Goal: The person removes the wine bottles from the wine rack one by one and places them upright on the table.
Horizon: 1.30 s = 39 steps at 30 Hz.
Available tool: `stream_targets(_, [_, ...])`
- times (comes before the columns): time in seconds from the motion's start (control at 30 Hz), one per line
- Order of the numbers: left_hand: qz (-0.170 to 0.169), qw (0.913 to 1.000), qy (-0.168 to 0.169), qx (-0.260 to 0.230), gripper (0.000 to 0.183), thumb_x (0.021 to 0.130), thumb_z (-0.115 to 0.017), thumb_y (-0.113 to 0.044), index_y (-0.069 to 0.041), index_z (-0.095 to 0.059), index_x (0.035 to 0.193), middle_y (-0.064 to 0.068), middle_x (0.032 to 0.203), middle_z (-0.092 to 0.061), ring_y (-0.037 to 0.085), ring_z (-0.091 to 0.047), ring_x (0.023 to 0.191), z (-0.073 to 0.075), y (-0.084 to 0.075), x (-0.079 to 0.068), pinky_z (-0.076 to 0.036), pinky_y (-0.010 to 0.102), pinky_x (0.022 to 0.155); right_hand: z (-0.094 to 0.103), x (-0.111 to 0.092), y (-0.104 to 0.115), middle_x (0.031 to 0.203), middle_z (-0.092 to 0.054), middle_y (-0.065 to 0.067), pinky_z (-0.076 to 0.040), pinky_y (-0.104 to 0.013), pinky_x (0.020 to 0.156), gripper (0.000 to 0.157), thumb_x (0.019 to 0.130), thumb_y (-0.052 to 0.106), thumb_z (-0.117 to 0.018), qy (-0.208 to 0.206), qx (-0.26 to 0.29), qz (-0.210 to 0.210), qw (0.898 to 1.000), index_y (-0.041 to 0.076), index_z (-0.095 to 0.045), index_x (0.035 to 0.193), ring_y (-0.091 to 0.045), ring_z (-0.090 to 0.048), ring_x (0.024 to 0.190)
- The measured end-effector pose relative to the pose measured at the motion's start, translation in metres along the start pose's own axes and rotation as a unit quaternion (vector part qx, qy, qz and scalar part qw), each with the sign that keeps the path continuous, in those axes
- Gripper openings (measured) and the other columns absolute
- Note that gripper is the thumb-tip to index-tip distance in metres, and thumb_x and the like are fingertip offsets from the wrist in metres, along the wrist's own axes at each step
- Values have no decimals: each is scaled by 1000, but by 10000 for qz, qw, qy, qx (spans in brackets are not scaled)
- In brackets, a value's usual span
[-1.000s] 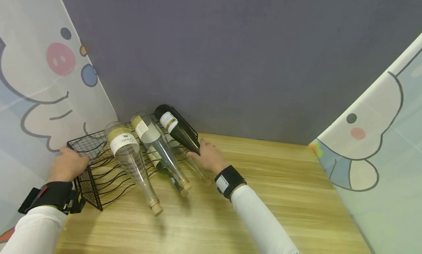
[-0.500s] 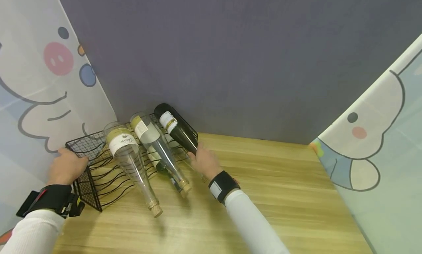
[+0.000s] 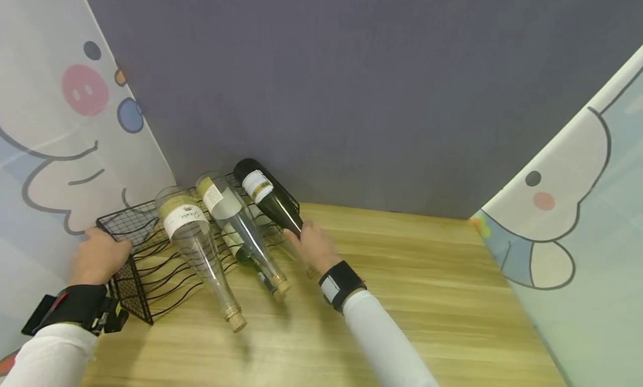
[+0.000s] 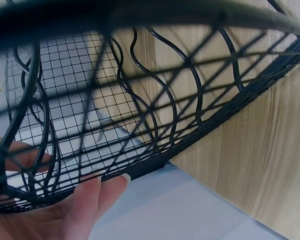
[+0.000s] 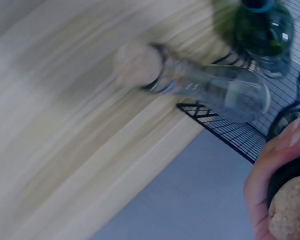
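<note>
A glossy dark bottle [image 3: 281, 206] with a white-and-gold label [image 3: 258, 185] slants across the right end of a black wire rack [image 3: 132, 292] on the bench [image 3: 412, 270], beside clear corked bottles [image 3: 243, 225]. Our right hand [image 3: 314, 247] has its grip curled round the neck [image 3: 295, 222]; our left hand [image 3: 99, 257] pinches the rack's edge. From the right wrist we see the dark bottle's cork [image 5: 290, 210], concealed in the head view; the left wrist reveals our fingertips [image 4: 88, 200] against the rack.
</note>
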State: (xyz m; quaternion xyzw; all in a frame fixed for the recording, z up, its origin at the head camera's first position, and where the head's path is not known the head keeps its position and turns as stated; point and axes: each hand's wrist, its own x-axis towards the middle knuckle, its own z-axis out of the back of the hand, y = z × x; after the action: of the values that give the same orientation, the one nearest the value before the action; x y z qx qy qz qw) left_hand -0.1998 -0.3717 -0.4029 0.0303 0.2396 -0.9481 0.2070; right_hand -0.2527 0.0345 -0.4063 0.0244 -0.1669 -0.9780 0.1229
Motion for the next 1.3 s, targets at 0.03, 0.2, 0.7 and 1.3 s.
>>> stream_targets(0.03, [25,10000,0,-13,89,93,-41,-26,34,9,136,59,104,-41,65,-52,86,0,2,0,-45,57,65,0,0,0,85,-69,-18,-50,-30,54,67,102,53,-41,10,48,-1,10000,-8,-52,127,-21,-65,61])
stream_targets(0.2, [119,9999,-27,-42,87,93,-41,-26,34,5,136,57,102,-43,62,-53,83,-1,7,2,-44,55,61,-1,-3,-4,83,-64,-14,-48,-31,58,68,101,56,-40,99,615,-30,9981,-7,-53,124,-20,-61,63])
stream_targets(0.7, [119,9998,-147,56,84,94,-41,-27,34,-1,136,57,103,-43,66,-50,87,-2,11,5,-44,58,64,9,-8,-17,72,-55,-6,-43,-28,47,61,99,54,-48,239,1577,57,9872,-5,-54,113,-14,-52,50])
stream_targets(1.3, [227,9997,-78,-56,80,94,-41,-26,34,-7,135,55,101,-43,64,-52,85,0,0,2,-44,57,63,36,-12,-19,83,-60,-7,-41,-28,53,61,99,56,-48,264,1895,183,9814,-2,-55,116,-14,-51,59])
